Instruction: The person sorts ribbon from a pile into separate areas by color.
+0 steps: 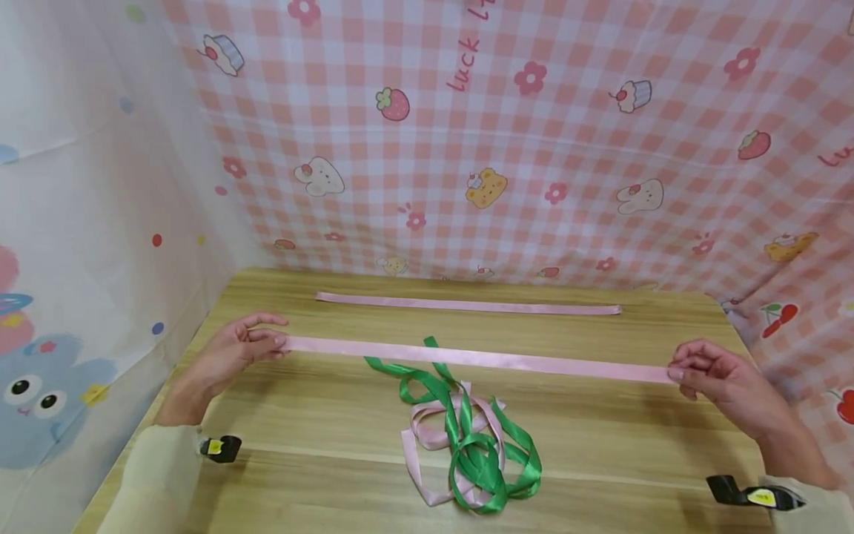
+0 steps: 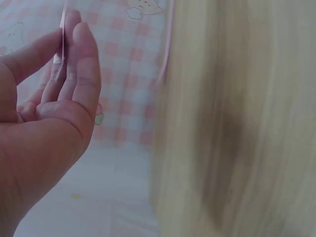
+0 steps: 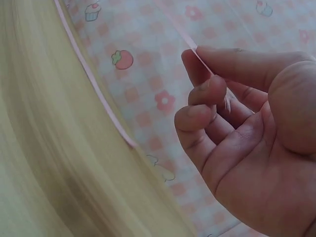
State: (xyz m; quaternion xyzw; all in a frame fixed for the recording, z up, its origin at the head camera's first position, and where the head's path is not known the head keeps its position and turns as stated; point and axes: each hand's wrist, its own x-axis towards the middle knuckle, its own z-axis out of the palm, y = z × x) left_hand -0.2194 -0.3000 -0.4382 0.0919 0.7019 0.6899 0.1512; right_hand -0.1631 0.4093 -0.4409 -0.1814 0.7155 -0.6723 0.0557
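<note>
A pink satin ribbon (image 1: 480, 360) is stretched nearly straight between the two hands, above the wooden table. At its left end my left hand (image 1: 236, 348) pinches it between thumb and fingers; the left wrist view shows the ribbon edge-on at the fingertips (image 2: 86, 37). My right hand (image 1: 720, 382) pinches the other end, and a short frayed tip sticks out past the fingers in the right wrist view. Below the taut ribbon lies a loose tangle of green ribbon (image 1: 483, 463) mixed with more pink ribbon (image 1: 415, 467).
Another pink ribbon strip (image 1: 467, 305) lies flat and straight along the back of the table (image 1: 320, 489). Behind it hangs a pink checked cloth (image 1: 434, 163) with cartoon prints. A white printed curtain (image 1: 87, 185) borders the left side. Both wrists carry black straps.
</note>
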